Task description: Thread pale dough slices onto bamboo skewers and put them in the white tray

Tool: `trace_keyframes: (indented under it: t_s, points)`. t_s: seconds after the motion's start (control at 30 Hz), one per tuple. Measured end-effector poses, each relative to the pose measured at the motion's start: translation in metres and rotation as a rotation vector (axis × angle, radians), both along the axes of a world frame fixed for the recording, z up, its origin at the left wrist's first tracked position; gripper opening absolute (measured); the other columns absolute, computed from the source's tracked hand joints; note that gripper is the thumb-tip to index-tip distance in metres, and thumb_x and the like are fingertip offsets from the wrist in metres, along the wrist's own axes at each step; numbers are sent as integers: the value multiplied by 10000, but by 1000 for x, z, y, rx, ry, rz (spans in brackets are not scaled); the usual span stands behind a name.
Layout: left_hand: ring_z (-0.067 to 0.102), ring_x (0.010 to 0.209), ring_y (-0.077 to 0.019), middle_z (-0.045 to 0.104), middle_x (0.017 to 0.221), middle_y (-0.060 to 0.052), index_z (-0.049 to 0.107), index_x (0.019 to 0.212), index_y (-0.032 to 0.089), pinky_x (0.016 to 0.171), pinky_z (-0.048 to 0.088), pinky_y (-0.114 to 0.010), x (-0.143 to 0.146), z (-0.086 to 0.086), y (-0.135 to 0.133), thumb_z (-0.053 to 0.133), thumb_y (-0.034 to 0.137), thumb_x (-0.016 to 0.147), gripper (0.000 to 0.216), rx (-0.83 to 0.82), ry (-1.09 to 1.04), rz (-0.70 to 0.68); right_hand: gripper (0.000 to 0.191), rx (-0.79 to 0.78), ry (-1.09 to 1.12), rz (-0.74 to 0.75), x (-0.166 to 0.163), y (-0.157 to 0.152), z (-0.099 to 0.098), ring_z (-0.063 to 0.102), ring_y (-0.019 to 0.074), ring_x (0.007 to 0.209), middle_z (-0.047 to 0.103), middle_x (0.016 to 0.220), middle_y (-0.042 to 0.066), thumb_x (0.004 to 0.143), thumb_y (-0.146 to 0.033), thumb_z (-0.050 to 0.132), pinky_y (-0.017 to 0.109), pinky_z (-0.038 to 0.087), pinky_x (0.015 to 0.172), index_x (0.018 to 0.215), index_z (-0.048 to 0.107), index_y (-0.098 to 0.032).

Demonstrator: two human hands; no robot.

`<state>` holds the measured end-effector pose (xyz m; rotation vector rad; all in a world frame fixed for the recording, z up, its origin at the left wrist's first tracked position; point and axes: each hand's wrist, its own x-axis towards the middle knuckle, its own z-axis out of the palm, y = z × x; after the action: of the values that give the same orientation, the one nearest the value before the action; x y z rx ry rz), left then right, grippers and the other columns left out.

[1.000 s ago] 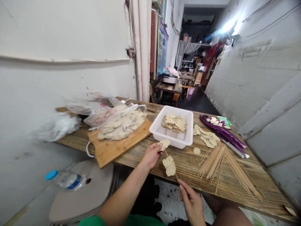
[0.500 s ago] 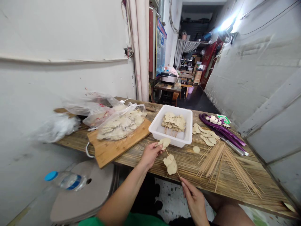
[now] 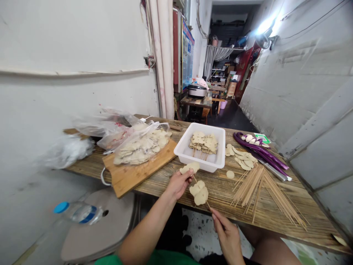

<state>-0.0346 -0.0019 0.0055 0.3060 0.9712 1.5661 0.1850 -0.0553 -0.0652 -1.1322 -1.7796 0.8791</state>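
My left hand (image 3: pixel 178 184) pinches a pale, thin slice (image 3: pixel 190 168) with a wavy edge, at the upper tip of a skewer. My right hand (image 3: pixel 226 231) grips the lower end of that thin wooden skewer (image 3: pixel 209 204). Several overlapping pale slices (image 3: pixel 199 193) are threaded on its middle, between my hands and over the table's front edge. Just beyond my left hand stands a white plastic tub (image 3: pixel 181 148), where a pile of filled skewers (image 3: pixel 203 142) lies. The exact kind of slice is unclear.
Loose slices (image 3: pixel 244 160), bare skewers (image 3: pixel 252 187) and long purple eggplants (image 3: pixel 270 157) by a knife (image 3: pixel 271 171) lie right on the wooden table (image 3: pixel 154 188). A bag of slices (image 3: pixel 140 145) rests on a cutting board (image 3: pixel 129 180). A bottle (image 3: pixel 82 213) lies on a stool (image 3: pixel 82 241).
The slice in my left hand has turned flatter and shifted slightly left. The threaded slices have moved a little left too. Both hands keep their grip.
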Motion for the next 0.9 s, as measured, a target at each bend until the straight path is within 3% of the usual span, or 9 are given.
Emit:
trace_keyframes:
  t_s: [0.17,0.37,0.67,0.9]
  points:
    - [524,542,-59,654,691,-66,672,772,67,485,402,-159,5,-2,-2,813,228,560,301,-3,52,-41,299,-5,-15,-29,1,-3,0,705,242,874,746,955,73,842,-338,559,275,587,740,1032,724,-176]
    - [533,549,-66,667,727,-88,670,765,67,499,406,-170,10,-2,-2,810,285,563,329,16,40,-93,309,27,-78,2,7,2,-1,695,235,913,735,999,73,865,-317,530,295,547,837,1074,703,-169]
    - [543,565,-68,645,731,-38,653,851,88,521,422,-179,13,-3,-5,791,314,580,378,65,144,77,284,93,-65,6,8,3,5,692,217,928,731,1008,76,840,-289,546,297,533,849,1045,713,-186]
    - [567,523,-84,649,765,-29,548,918,141,461,392,-183,13,-1,-5,733,373,634,410,61,219,186,280,120,-85,24,7,1,16,693,218,924,730,1009,74,847,-286,537,304,535,848,1046,713,-198]
